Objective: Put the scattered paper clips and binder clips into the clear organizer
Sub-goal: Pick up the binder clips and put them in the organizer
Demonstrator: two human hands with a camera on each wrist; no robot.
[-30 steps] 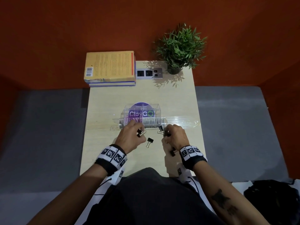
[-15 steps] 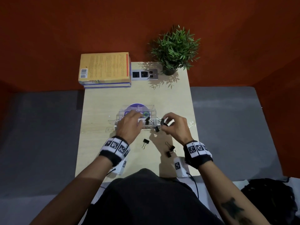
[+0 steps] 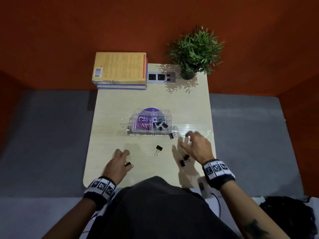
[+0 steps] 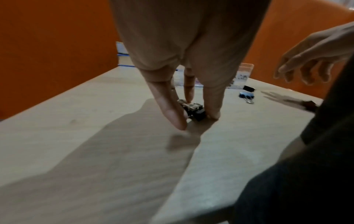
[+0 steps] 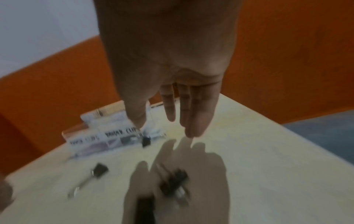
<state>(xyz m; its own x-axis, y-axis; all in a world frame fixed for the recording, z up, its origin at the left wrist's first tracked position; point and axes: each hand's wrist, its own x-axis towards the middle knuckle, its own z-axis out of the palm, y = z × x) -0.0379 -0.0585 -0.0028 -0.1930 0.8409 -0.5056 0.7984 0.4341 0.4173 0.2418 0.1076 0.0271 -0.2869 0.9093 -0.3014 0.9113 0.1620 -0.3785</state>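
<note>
The clear organizer [image 3: 132, 120] stands mid-table, with purple paper clips [image 3: 141, 126] in its left compartment and black binder clips [image 3: 160, 125] in its right. My left hand [image 3: 126, 160] is at the near left of the table, thumb and fingers pinching a black binder clip [image 4: 193, 109] that lies on the wood. My right hand [image 3: 183, 140] hovers open, fingers spread, right of the organizer. Loose binder clips lie on the table: one [image 3: 173, 135] against the organizer's front right corner, one [image 3: 158, 149] in the middle, two [image 3: 184, 160] beneath my right hand.
A stack of books [image 3: 120, 69] sits at the far left corner, beside it a socket plate [image 3: 161, 77] and a potted plant [image 3: 195, 54]. The table's near edge [image 3: 96, 184] is just behind my left wrist. Grey floor lies on both sides.
Both hands have pulled back from the organizer toward me. The right hand has let go of its clip and opened. The left hand has dropped to the near left and taken hold of another clip.
</note>
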